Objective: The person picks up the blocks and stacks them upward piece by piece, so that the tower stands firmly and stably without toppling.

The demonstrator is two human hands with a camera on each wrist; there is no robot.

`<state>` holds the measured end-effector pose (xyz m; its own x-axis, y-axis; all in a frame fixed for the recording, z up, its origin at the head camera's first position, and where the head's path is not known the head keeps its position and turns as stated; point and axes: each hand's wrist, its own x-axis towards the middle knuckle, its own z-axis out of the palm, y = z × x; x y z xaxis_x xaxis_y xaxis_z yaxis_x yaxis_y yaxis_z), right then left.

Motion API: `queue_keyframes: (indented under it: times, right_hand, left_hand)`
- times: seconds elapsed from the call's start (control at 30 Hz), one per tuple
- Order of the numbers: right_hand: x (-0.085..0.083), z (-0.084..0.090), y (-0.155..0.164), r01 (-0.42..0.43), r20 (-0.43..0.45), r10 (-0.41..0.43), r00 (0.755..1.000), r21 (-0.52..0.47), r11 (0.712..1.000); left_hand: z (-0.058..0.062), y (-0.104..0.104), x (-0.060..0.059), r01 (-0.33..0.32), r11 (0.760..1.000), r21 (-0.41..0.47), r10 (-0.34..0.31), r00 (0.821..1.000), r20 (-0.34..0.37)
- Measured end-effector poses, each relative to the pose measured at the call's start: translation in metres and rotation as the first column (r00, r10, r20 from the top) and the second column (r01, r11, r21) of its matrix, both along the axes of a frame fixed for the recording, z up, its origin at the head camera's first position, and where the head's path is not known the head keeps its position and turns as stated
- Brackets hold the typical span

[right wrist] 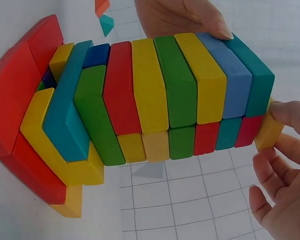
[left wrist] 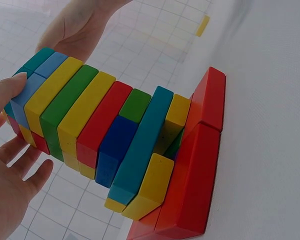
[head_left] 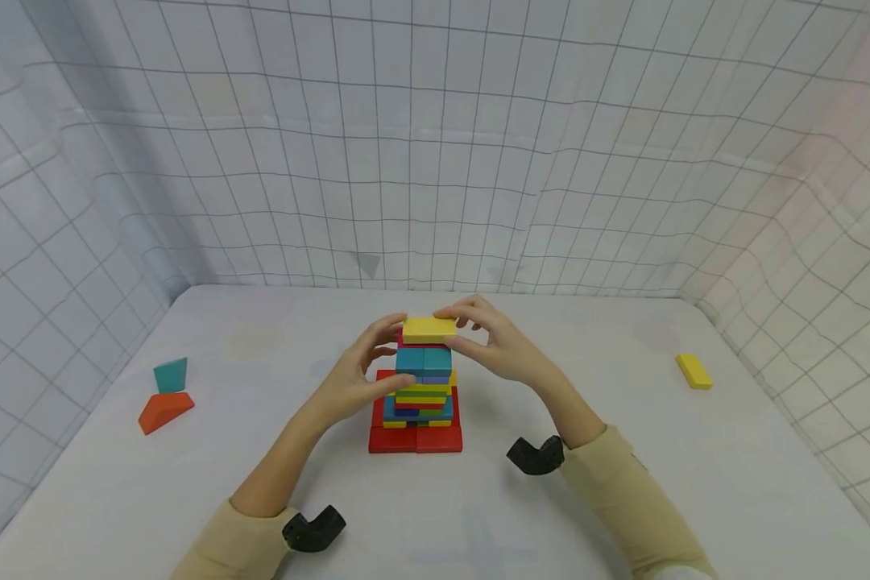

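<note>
A tall tower of coloured wooden blocks (head_left: 423, 395) stands on a base of red blocks (head_left: 416, 439). My right hand (head_left: 503, 342) pinches the right end of a yellow block (head_left: 429, 329) lying flat on the tower's top. In the right wrist view that yellow block (right wrist: 268, 127) sits between thumb and fingers, against a crimson block (right wrist: 248, 131). My left hand (head_left: 353, 374) holds the tower's upper left side. Its thumb (left wrist: 10, 92) lies against teal and light blue blocks (left wrist: 32, 90), and its other fingers reach behind, partly hidden by the tower.
On the table's left lie a teal block (head_left: 171, 375) and an orange-red block (head_left: 165, 412), both angular. A single yellow block (head_left: 694, 371) rests at the far right. White gridded cloth (head_left: 435, 161) hangs behind and at both sides of the white table (head_left: 442, 524).
</note>
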<state>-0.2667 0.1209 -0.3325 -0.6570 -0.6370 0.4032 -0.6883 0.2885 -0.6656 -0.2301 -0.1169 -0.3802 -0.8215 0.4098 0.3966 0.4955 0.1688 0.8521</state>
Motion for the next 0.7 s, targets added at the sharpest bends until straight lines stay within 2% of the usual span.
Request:
queue_keyframes:
  times: [0.13, 0.5, 0.6, 0.7]
  right_hand:
    - [0.0, -0.001, -0.004, -0.011, 0.007, 0.011, 1.0, -0.002, 1.0]
    - [0.0, -0.002, -0.005, -0.006, 0.013, 0.006, 1.0, -0.003, 1.0]
    - [0.0, -0.003, 0.005, 0.049, 0.017, -0.049, 0.999, 0.0, 0.999]
    - [0.0, -0.004, 0.026, 0.152, 0.017, -0.152, 0.988, -0.029, 0.988]
  left_hand:
    - [-0.001, 0.0, 0.0, 0.012, 1.0, -0.003, -0.012, 1.0, -0.026]
    - [0.001, 0.001, 0.001, 0.016, 1.0, 0.006, -0.016, 0.999, -0.041]
    - [0.001, 0.001, 0.001, 0.015, 1.0, 0.008, -0.014, 0.999, -0.039]
    - [0.0, 0.001, 0.001, 0.014, 1.0, 0.01, -0.013, 0.999, -0.038]
